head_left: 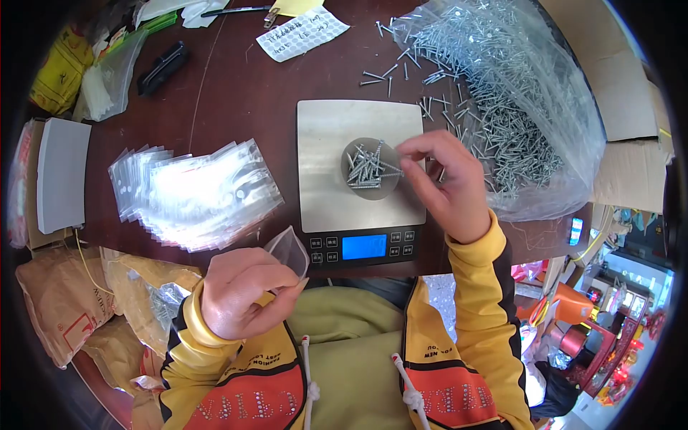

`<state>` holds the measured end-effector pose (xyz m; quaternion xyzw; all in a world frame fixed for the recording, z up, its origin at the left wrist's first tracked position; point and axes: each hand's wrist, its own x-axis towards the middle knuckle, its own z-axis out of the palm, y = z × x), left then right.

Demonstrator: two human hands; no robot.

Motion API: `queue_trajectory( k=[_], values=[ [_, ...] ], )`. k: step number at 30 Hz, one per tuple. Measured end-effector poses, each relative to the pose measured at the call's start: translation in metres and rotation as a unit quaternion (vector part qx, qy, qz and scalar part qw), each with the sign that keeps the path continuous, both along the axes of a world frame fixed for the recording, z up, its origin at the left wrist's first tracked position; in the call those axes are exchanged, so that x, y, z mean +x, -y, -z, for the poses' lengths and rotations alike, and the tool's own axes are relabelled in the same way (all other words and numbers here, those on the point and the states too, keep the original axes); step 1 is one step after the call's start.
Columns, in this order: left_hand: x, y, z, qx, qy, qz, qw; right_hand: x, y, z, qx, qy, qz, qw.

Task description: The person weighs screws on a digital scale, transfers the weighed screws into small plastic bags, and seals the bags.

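Silver screws (365, 170) on scale (322, 140)

Screws are heaped in a round dish (369, 194) atop the scale. One clear bag (291, 252) is pinched by the left hand (251, 290). Right hand (453, 185) is positioned at the dish's rim, fingertips nearly together; whether a screw is gripped cannot be told.
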<state>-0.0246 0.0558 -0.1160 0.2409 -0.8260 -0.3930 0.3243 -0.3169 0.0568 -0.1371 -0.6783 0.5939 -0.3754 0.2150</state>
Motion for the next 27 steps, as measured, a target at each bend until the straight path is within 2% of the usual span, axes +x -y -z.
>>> queue_trajectory(
  k=[2,5,8,11,14,19,22,25,27],
  values=[
    [-0.001,0.0,-0.001,-0.011,-0.01,-0.022,1.0,0.006,0.013,0.002,-0.034,-0.016,0.007,0.999],
    [0.0,-0.003,-0.002,-0.008,-0.012,-0.057,0.998,0.005,0.023,0.02,-0.017,-0.096,-0.017,0.995],
    [0.004,-0.002,0.0,-0.008,-0.018,-0.074,0.997,0.006,0.021,0.005,-0.003,-0.072,0.003,0.997],
    [0.008,-0.001,0.001,-0.005,-0.012,-0.089,0.996,-0.008,0.012,-0.005,-0.003,0.073,0.026,0.997],
    [0.007,0.001,0.004,-0.01,-0.006,-0.102,0.995,-0.024,-0.002,-0.008,0.014,0.22,0.055,0.974],
    [0.007,-0.001,0.005,-0.006,0.003,-0.11,0.994,-0.044,-0.021,-0.004,0.021,0.224,0.077,0.971],
    [0.006,-0.001,0.006,-0.016,0.003,-0.11,0.994,-0.044,-0.027,-0.001,0.057,0.209,0.053,0.975],
    [0.005,0.0,0.003,-0.04,0.011,-0.111,0.993,-0.056,-0.026,0.0,0.113,0.082,0.109,0.984],
    [0.005,0.001,0.001,-0.049,0.018,-0.115,0.992,-0.069,-0.018,0.011,-0.016,-0.122,0.151,0.981]
  ],
)
